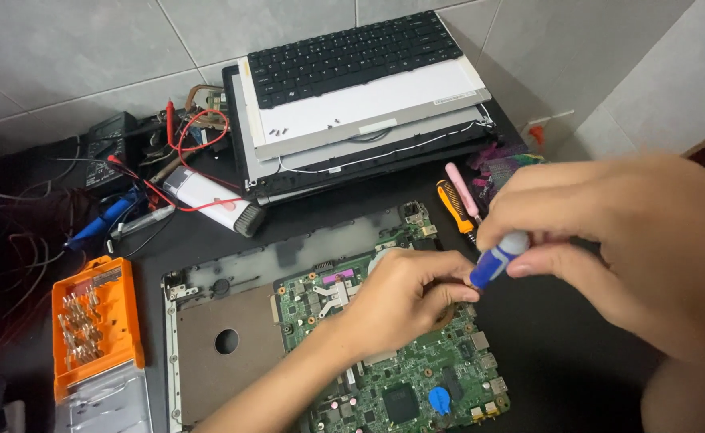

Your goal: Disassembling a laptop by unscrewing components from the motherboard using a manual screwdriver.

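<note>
while the right hand (601,232) pinches the blue-and-white handle of a small screwdriver (496,258) between thumb and fingers, its grip clenched around the cap end, the left hand (404,297) rests on the green circuit board (404,377) and closes its fingertips on the tool's lower part, just beside the board's upper right corner; the tip itself is hidden behind the left fingers. the screwdriver looks light and stiff, with a smooth plastic handle that could slip, so it is probably best held as it is now, high on the handle by one hand and low near the shaft by the other. the circuit board lies in an opened laptop base (224,321) on the dark table (577,369), and it appears thin, rigid and fragile, studded with small parts, so i judge it safest to take by its bare edges rather than its face. left of the board sits an orange bit case (96,321). above the board lie a black keyboard (356,56) stacked on screen panels, and an orange-handled screwdriver (455,206) with a pink tool (463,189) just beside it. up and to the left of the board, red wires (196,140) tangle near a white brush (212,200).
</note>
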